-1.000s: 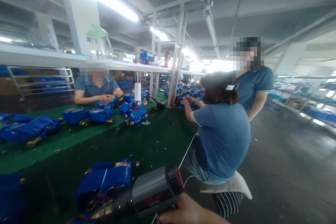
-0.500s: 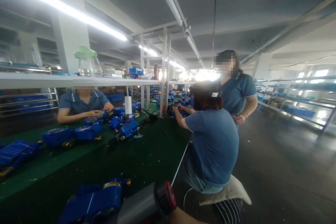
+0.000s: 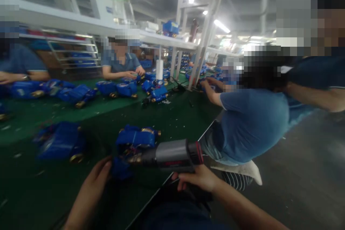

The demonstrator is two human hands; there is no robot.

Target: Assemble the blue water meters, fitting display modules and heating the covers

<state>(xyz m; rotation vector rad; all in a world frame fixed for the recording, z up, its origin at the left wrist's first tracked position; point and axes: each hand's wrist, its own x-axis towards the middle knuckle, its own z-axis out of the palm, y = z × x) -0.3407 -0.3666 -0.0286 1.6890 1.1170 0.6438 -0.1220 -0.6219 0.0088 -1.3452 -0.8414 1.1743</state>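
Note:
A grey and black heat gun point(image 3: 172, 152) with a red-ringed rear end lies level across the front of the bench, its metal nozzle toward the left. My right hand point(image 3: 199, 179) is closed around its grip from below. The nozzle tip is close to wires at a blue water meter point(image 3: 136, 137) with brass ends. My left hand point(image 3: 99, 172) has bent fingers at the left edge of that meter's blue lower part point(image 3: 121, 169); the fingertips are partly hidden. Another blue meter point(image 3: 61, 140) lies left of it, with wires showing.
Several blue meters point(image 3: 79, 95) line the green bench point(image 3: 88, 118). Co-workers sit across the bench, and one sits close on the right in a blue shirt point(image 3: 253, 125); another person stands behind. A metal post point(image 3: 207, 32) and a shelf point(image 3: 167, 41) rise above the bench.
The view has tipped down and turned left. Both my hands now show, and the heat gun appears level with its nozzle at the meter; earlier only its rear part and a forearm were visible.

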